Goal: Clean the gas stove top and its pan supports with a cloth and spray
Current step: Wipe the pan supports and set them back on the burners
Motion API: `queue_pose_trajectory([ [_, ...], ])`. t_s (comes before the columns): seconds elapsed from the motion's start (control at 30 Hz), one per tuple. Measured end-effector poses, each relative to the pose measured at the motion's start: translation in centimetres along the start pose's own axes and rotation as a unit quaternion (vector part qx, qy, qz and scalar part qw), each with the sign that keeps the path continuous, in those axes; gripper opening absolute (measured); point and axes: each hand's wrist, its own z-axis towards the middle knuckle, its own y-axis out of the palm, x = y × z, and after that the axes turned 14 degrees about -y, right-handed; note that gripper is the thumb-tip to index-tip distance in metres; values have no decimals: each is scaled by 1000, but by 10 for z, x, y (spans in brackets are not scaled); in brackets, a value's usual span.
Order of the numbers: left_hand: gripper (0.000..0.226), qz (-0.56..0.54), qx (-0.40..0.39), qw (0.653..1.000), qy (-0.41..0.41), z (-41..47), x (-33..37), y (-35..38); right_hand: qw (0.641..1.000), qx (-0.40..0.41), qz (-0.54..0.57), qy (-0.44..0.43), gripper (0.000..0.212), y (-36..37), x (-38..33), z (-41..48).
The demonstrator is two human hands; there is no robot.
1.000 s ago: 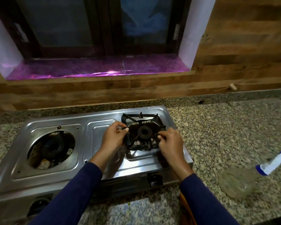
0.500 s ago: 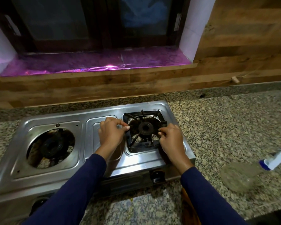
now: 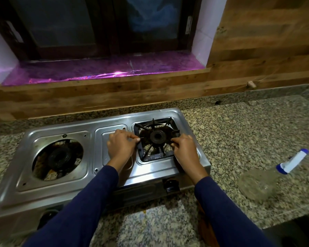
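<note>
Forearms in dark blue sleeves are reaching forward from the bottom edge, converging on the right burner of the two-burner stainless-steel gas stove (image 3: 112, 177). Left hand (image 3: 122, 147) is resting knuckles-up on the steel panel between the burners, wrist slightly bent, fingers curled together with thumb and forefinger pinching the left bar of the black square cast-iron pan support (image 3: 156, 139). Right hand (image 3: 185, 151) is lying palm-down over the support's right front corner, fingers curled and pressed together, their tips gripping the right bar; the thumb is hidden beneath the hand.

Pan support is sitting around the black round burner head (image 3: 157, 136) in the right well, appearing level. Whether it is fully seated cannot be told.

Left burner opening (image 3: 58, 158) is showing no support over it, with a dark burner body visible inside.

Clear plastic spray bottle with a blue-and-white nozzle (image 3: 268, 179) is lying on its side on the speckled grey granite countertop (image 3: 239, 132), well apart from the stove to the right. One black control knob (image 3: 170, 185) is showing on the stove's front face below the right wrist.
</note>
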Motion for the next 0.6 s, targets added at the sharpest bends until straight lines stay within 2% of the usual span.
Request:
queue_pose_trajectory([
  [0.1,18,4,-12,1000,10,-6,-2,0,1000,16,18,-2,31,-8,-3,-7],
  [0.2,31,-17,-25,998,61,-26,-1,-1,992,109,61,17,27,-26,-4,-35],
  [0.27,30,-42,-23,993,108,-45,1,-1,979,174,87,56,21,-37,0,-63],
  [0.33,24,-60,-39,984,162,-72,0,1,969,205,92,108,13,-41,6,-106],
  [0.4,20,-81,-73,972,206,-97,-6,7,968,183,55,162,12,-35,18,-151],
  [0.53,14,-113,-154,947,257,-131,-15,18,952,-18,-67,297,51,-2,40,-218],
  [0.6,15,-109,-185,940,264,-141,-20,20,958,-30,-53,280,46,10,44,-234],
])
